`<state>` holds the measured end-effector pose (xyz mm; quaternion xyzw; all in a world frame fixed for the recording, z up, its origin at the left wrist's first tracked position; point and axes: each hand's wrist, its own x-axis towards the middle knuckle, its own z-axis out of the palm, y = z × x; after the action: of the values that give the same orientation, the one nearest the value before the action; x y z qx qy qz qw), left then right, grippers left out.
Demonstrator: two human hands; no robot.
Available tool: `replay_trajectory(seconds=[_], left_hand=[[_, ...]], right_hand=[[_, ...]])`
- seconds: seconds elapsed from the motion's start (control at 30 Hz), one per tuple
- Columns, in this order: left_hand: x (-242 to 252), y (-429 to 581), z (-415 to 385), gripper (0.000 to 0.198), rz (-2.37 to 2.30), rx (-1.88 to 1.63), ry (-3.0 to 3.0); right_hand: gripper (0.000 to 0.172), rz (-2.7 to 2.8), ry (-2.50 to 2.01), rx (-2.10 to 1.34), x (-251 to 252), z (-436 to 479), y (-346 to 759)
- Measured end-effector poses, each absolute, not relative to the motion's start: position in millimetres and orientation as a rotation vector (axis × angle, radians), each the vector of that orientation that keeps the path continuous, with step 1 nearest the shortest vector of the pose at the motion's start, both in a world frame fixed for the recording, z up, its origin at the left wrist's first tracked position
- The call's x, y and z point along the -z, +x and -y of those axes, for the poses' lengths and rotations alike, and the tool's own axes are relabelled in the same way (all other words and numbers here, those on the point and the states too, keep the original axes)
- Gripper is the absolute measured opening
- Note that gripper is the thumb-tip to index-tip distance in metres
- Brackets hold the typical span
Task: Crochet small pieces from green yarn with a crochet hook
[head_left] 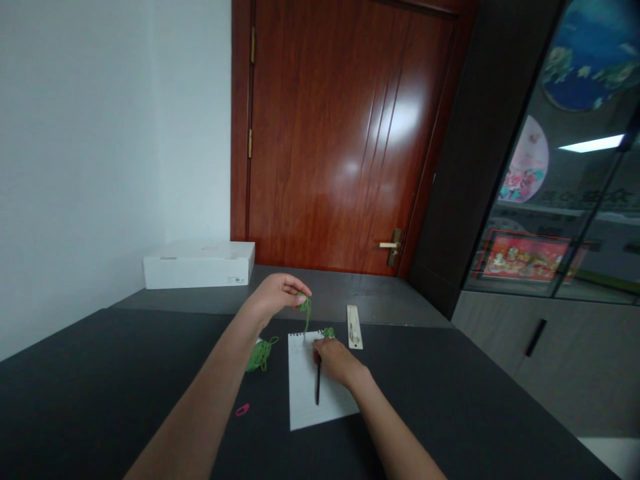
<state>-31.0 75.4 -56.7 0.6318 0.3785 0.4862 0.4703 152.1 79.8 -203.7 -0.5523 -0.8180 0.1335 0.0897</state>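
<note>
**Green yarn held up high**

The left hand (277,292) pinches green yarn (307,311), which hangs toward white paper (303,393). The right hand (336,360) bends by a dark stick (318,388); I cannot tell if its fingers grip it. A green clump (329,332) sits near the paper's top edge. Only a little yarn looks lifted; a green bundle (258,357) lies on the bench (165,347).

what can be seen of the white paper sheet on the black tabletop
The white paper sheet is roughly rectangular and flat, with notches along its far edge and faint marks near them. It lies on the black tabletop; the right hand and a slim black rod cover part of it; whether either touches it is unclear.
</note>
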Motion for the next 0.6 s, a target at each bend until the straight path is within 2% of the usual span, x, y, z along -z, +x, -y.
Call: replay_trajectory(seconds=[0.17,0.33,0.43,0.6], left_hand=[[116,-18,-77,0.009,-0.984,-1.118,1.388],[183,-26,-77,0.017,-1.077,-0.999,1.233],[206,-31,-84,0.037,-1.126,-0.901,1.161],[219,-27,-92,0.038,-1.157,-0.905,1.087]], right_hand=[[0.023,2.107,-1.818,-0.285,198,-91,172],[0.040,1.528,-2.192,-0.118,202,-97,198],[0.038,1.390,-2.264,-0.204,211,-99,208],[0.036,1.317,-2.138,-0.492,213,-105,222]])
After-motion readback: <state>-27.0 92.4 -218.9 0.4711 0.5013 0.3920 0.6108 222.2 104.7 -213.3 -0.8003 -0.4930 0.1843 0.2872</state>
